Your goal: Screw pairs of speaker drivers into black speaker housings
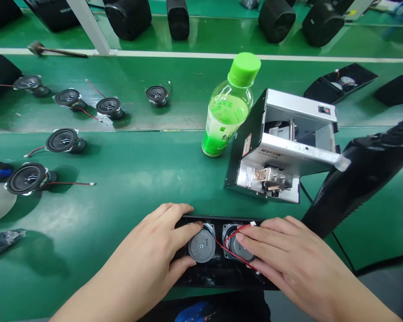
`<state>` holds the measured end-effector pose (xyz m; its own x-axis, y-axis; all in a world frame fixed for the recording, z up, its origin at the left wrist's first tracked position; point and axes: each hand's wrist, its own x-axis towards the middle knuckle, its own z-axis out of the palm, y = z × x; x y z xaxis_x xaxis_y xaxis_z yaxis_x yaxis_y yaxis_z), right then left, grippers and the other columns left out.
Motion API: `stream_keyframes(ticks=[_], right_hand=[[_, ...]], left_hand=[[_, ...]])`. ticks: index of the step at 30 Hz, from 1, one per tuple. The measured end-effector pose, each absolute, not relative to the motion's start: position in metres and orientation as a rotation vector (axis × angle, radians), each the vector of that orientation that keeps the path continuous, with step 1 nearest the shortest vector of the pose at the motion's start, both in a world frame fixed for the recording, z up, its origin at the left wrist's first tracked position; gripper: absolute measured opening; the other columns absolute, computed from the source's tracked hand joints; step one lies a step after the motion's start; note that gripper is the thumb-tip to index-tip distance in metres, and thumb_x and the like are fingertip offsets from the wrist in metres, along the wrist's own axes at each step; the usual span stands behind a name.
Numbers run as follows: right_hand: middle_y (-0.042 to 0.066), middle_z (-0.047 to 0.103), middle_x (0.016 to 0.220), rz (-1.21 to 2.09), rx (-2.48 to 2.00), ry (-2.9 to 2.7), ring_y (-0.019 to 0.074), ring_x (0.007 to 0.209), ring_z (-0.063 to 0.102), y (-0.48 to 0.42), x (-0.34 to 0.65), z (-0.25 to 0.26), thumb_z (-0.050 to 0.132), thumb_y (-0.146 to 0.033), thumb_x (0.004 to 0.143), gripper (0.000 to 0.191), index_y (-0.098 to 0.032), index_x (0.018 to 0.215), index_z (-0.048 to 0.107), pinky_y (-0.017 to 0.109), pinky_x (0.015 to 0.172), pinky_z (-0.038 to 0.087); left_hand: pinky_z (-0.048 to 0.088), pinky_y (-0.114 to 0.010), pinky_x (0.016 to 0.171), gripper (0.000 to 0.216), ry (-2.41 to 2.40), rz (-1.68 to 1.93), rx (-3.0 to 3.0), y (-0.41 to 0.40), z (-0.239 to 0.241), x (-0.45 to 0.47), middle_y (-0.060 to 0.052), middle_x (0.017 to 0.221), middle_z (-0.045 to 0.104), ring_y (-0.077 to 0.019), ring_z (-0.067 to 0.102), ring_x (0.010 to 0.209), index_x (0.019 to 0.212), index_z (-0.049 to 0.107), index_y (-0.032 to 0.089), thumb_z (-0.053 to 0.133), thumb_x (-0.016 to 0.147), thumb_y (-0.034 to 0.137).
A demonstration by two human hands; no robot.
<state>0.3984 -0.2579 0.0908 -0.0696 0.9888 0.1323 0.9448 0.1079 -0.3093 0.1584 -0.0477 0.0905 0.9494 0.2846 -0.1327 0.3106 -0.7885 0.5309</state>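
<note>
A long black speaker panel (218,273) lies at the table's front edge, with two speaker drivers set magnet-side up in it. My left hand (151,246) has its thumb and fingers around the left speaker driver (202,246). The right speaker driver (237,246) is partly covered by my right hand (285,252), whose fingers press together on its magnet. Red wires (226,243) with white plugs run across the drivers. The right thumb is mostly hidden.
Behind the panel stand a silver screw-feeder machine (289,147) and a green-capped bottle (226,107). A black corded tool (359,179) hangs at the right. Several loose speaker drivers (63,141) lie at the left. Black speaker cabinets (127,18) line the far side.
</note>
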Motion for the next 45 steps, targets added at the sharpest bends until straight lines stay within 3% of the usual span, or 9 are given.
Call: stream_keyframes(ticks=[16,19,27,32,36,39,41,43,45], right_hand=[[-0.009,0.076,0.128,0.261,-1.94,-2.162,0.0199,0.105,0.058,-0.258,0.398,0.095,0.051,-0.03,0.116,0.025,-0.027,0.137,0.065,0.042,0.091,0.038],[-0.008,0.076,0.124,0.252,-1.949,-2.167,0.021,0.103,0.059,-0.257,0.398,0.096,0.06,-0.027,0.111,0.023,-0.027,0.133,0.065,0.043,0.089,0.038],[-0.01,0.077,0.128,0.336,-1.998,-2.109,0.0212,0.101,0.061,-0.255,0.394,0.094,0.09,-0.026,0.092,0.044,-0.03,0.128,0.065,0.043,0.083,0.039],[-0.009,0.079,0.119,0.359,-2.004,-2.068,0.0211,0.095,0.062,-0.251,0.393,0.095,0.093,-0.022,0.088,0.046,-0.03,0.125,0.067,0.043,0.08,0.044],[-0.009,0.077,0.137,0.406,-1.92,-2.063,0.0199,0.111,0.071,-0.256,0.403,0.107,0.083,-0.026,0.097,0.042,-0.034,0.134,0.067,0.041,0.091,0.057],[-0.005,0.08,0.123,0.138,-1.849,-1.669,0.0185,0.104,0.075,-0.268,0.408,0.113,0.071,-0.028,0.105,0.025,-0.036,0.129,0.073,0.035,0.086,0.063],[0.001,0.076,0.107,-0.218,-1.839,-1.265,0.0229,0.094,0.072,-0.275,0.408,0.109,0.068,-0.021,0.104,0.026,-0.035,0.125,0.075,0.039,0.079,0.059],[0.009,0.069,0.119,-0.455,-1.862,-1.004,0.0304,0.104,0.068,-0.278,0.411,0.1,0.07,-0.019,0.102,0.042,-0.033,0.142,0.068,0.047,0.085,0.055],[0.017,0.06,0.146,-0.436,-1.916,-0.908,0.0391,0.128,0.063,-0.278,0.418,0.089,0.072,-0.027,0.102,0.066,-0.029,0.164,0.049,0.057,0.1,0.054]], left_hand=[[0.062,-0.06,0.107,0.052,0.417,-0.058,2.549,-0.046,0.089,0.157,-0.006,0.149,0.061,-0.0342,0.064,0.13,0.137,0.07,0.036,0.081,0.091,0.014],[0.062,-0.058,0.108,0.051,0.421,-0.067,2.544,-0.046,0.09,0.157,-0.006,0.15,0.06,-0.0336,0.063,0.13,0.138,0.07,0.035,0.079,0.092,0.013],[0.059,-0.056,0.11,0.045,0.413,-0.07,2.555,-0.046,0.088,0.156,-0.006,0.148,0.059,-0.0324,0.061,0.131,0.137,0.07,0.035,0.078,0.096,0.018],[0.06,-0.056,0.111,0.052,0.414,-0.074,2.582,-0.046,0.09,0.157,-0.007,0.149,0.059,-0.0332,0.063,0.132,0.14,0.07,0.035,0.082,0.093,0.017],[0.064,-0.056,0.104,0.056,0.442,-0.113,2.657,-0.046,0.092,0.161,-0.006,0.143,0.064,-0.0345,0.068,0.125,0.139,0.072,0.038,0.088,0.089,0.02],[0.067,-0.051,0.097,0.044,0.454,-0.149,2.668,-0.041,0.091,0.161,-0.005,0.136,0.068,-0.0317,0.073,0.116,0.132,0.076,0.039,0.085,0.092,0.022],[0.069,-0.048,0.094,0.041,0.44,-0.125,2.662,-0.035,0.088,0.156,-0.005,0.137,0.069,-0.0309,0.076,0.115,0.131,0.075,0.038,0.081,0.094,0.023],[0.071,-0.048,0.093,0.042,0.407,-0.063,2.676,-0.03,0.084,0.148,-0.005,0.14,0.07,-0.0314,0.077,0.116,0.134,0.074,0.038,0.079,0.094,0.025],[0.071,-0.05,0.094,0.043,0.371,0.021,2.712,-0.027,0.08,0.14,-0.006,0.147,0.068,-0.0332,0.077,0.119,0.136,0.072,0.04,0.078,0.095,0.03]])
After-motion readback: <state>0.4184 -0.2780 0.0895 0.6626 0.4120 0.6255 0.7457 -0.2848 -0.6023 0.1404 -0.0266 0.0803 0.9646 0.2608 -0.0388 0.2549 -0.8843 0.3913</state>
